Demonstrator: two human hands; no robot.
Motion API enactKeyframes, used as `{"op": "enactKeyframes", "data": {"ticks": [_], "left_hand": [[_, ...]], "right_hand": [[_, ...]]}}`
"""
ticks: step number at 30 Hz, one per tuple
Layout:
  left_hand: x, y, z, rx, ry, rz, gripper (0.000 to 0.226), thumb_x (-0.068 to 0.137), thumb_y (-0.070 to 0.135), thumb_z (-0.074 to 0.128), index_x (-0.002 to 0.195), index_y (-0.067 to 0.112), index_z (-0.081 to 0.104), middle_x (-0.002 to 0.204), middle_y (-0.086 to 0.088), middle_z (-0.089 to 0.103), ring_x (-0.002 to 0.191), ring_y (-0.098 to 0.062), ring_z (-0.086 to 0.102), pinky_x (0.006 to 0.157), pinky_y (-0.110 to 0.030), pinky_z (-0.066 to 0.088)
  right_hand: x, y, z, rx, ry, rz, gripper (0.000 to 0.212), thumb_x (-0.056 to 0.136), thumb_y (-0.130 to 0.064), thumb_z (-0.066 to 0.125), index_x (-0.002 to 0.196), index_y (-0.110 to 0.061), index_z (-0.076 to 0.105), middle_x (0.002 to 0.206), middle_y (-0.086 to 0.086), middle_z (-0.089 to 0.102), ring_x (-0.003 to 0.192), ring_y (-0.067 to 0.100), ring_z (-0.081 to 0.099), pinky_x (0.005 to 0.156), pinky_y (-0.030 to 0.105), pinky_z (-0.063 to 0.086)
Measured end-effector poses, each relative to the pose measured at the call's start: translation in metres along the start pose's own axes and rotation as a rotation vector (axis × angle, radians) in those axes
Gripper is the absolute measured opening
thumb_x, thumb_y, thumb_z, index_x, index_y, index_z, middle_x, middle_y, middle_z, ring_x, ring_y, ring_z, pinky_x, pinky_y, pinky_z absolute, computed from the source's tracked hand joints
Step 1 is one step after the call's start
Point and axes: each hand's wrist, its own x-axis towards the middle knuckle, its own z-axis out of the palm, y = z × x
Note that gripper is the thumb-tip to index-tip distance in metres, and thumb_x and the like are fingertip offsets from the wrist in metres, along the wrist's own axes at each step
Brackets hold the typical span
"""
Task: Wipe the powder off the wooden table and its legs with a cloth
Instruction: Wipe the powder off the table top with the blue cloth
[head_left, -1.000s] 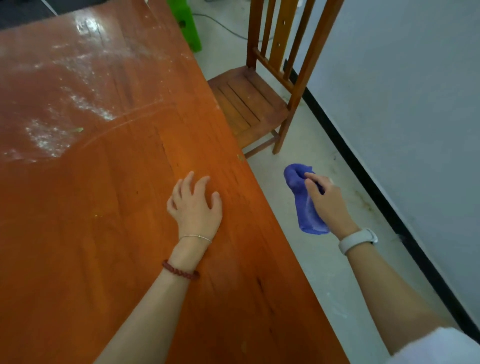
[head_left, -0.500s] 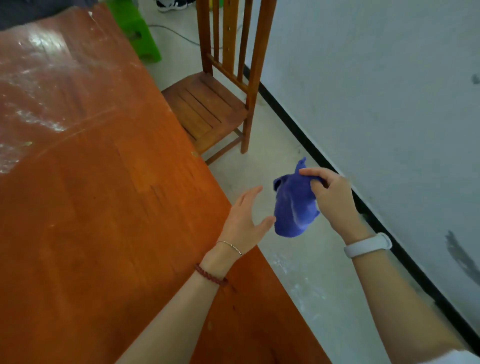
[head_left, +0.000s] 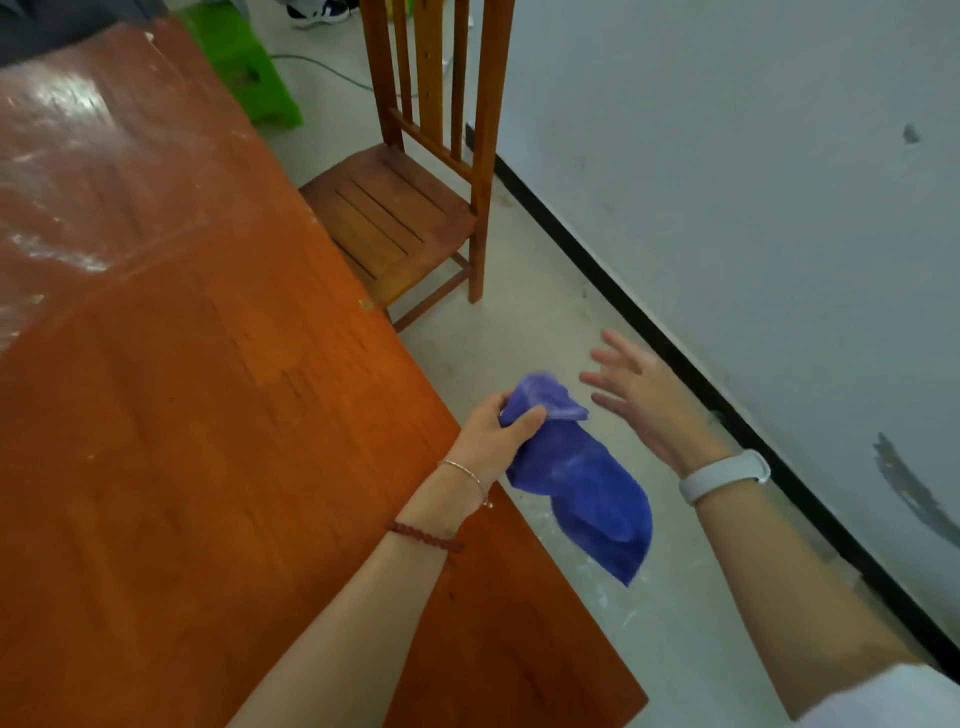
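The orange-brown wooden table (head_left: 208, 415) fills the left of the head view, with white powder smears (head_left: 57, 254) on its far left part. A blue cloth (head_left: 587, 483) hangs beyond the table's right edge, over the floor. My left hand (head_left: 493, 431) grips the cloth's upper end, just past that edge. My right hand (head_left: 644, 395) hovers to the right of the cloth with fingers spread, holding nothing. The table's legs are hidden from view.
A wooden chair (head_left: 410, 208) stands close to the table's right side. Behind it sits a green plastic stool (head_left: 244, 67). A grey wall with a black baseboard (head_left: 675, 332) runs along the right. Powder specks lie on the floor (head_left: 597, 587).
The cloth passed from my right hand to my left. My left hand left the tabletop and took hold of it past the edge; my right hand let go and spread open.
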Motion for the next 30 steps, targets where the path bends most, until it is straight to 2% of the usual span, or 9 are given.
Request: {"op": "enactKeyframes", "data": {"ticks": [5, 9, 12, 15, 18, 21, 25, 28, 30], "left_hand": [[0.007, 0.007, -0.011, -0.163, 0.160, -0.190, 0.040, 0.088, 0.040, 0.053, 0.102, 0.002, 0.058, 0.089, -0.013, 0.063, 0.081, -0.025, 0.061, 0.075, -0.034, 0.052], [0.017, 0.001, -0.016, -0.189, 0.133, -0.352, 0.107, 0.046, 0.086, 0.055, 0.115, 0.004, 0.058, 0.113, -0.017, 0.063, 0.104, -0.031, 0.060, 0.095, -0.044, 0.048], [0.015, 0.000, -0.013, -0.239, 0.193, -0.347, 0.077, 0.075, 0.071, 0.047, 0.111, 0.004, 0.060, 0.113, -0.018, 0.064, 0.103, -0.031, 0.062, 0.095, -0.046, 0.048], [0.011, 0.004, -0.011, -0.291, 0.260, -0.276, 0.051, 0.085, 0.054, 0.050, 0.108, 0.008, 0.056, 0.114, -0.011, 0.060, 0.104, -0.027, 0.058, 0.090, -0.043, 0.050], [0.007, 0.000, -0.014, 0.020, 0.360, -0.094, 0.050, 0.090, 0.033, 0.053, 0.133, 0.013, 0.040, 0.132, -0.005, 0.046, 0.116, -0.022, 0.049, 0.097, -0.032, 0.042], [-0.012, -0.003, -0.016, 0.333, 0.260, 0.256, 0.046, 0.088, 0.023, 0.057, 0.131, 0.015, 0.044, 0.137, -0.004, 0.041, 0.127, -0.016, 0.038, 0.106, -0.029, 0.032], [-0.020, -0.013, -0.018, 0.431, -0.067, 0.360, 0.061, 0.077, 0.045, 0.062, 0.131, 0.022, 0.043, 0.138, 0.004, 0.037, 0.131, -0.007, 0.032, 0.110, -0.024, 0.027], [-0.027, -0.011, -0.020, 0.220, -0.163, 0.203, 0.035, 0.086, 0.025, 0.061, 0.118, 0.018, 0.048, 0.108, 0.006, 0.059, 0.097, 0.002, 0.056, 0.081, -0.010, 0.046], [-0.031, -0.013, -0.019, 0.068, -0.059, 0.121, 0.024, 0.086, 0.022, 0.060, 0.106, 0.019, 0.048, 0.091, 0.007, 0.061, 0.081, 0.000, 0.059, 0.070, -0.013, 0.050]], "right_hand": [[-0.028, 0.029, 0.006, 0.074, -0.372, 0.092, 0.057, 0.083, -0.032, 0.061, 0.135, -0.030, 0.036, 0.127, 0.001, 0.056, 0.113, 0.017, 0.057, 0.095, 0.036, 0.047], [-0.036, 0.041, 0.019, -0.050, -0.386, 0.011, 0.061, 0.081, -0.021, 0.068, 0.130, -0.034, 0.033, 0.114, -0.012, 0.059, 0.101, 0.004, 0.062, 0.082, 0.020, 0.052], [-0.037, 0.045, 0.029, -0.224, -0.190, -0.082, 0.035, 0.084, -0.011, 0.064, 0.116, -0.016, 0.051, 0.100, 0.001, 0.064, 0.083, 0.009, 0.064, 0.068, 0.013, 0.050], [-0.036, 0.047, 0.028, -0.434, 0.001, -0.107, 0.012, 0.084, -0.016, 0.063, 0.093, -0.010, 0.058, 0.083, 0.006, 0.063, 0.078, 0.023, 0.059, 0.063, 0.022, 0.045], [-0.033, 0.043, 0.020, -0.653, 0.151, -0.050, 0.021, 0.084, -0.022, 0.062, 0.094, -0.003, 0.059, 0.088, 0.018, 0.064, 0.086, 0.035, 0.059, 0.073, 0.035, 0.042], [-0.038, 0.034, 0.017, -0.729, 0.139, -0.040, 0.023, 0.085, -0.024, 0.058, 0.082, -0.002, 0.054, 0.077, 0.017, 0.060, 0.079, 0.036, 0.057, 0.069, 0.037, 0.042], [-0.049, 0.020, 0.020, -0.520, -0.061, -0.127, 0.018, 0.084, -0.021, 0.063, 0.087, -0.003, 0.058, 0.086, 0.015, 0.061, 0.078, 0.027, 0.058, 0.072, 0.038, 0.047], [-0.055, 0.016, 0.030, -0.220, -0.151, -0.157, 0.028, 0.080, -0.028, 0.062, 0.107, -0.020, 0.057, 0.119, 0.005, 0.057, 0.102, 0.017, 0.058, 0.087, 0.031, 0.050], [-0.058, 0.021, 0.042, -0.044, -0.153, -0.127, 0.044, 0.075, -0.036, 0.061, 0.115, -0.019, 0.056, 0.118, 0.008, 0.061, 0.106, 0.021, 0.060, 0.092, 0.042, 0.049]]}}
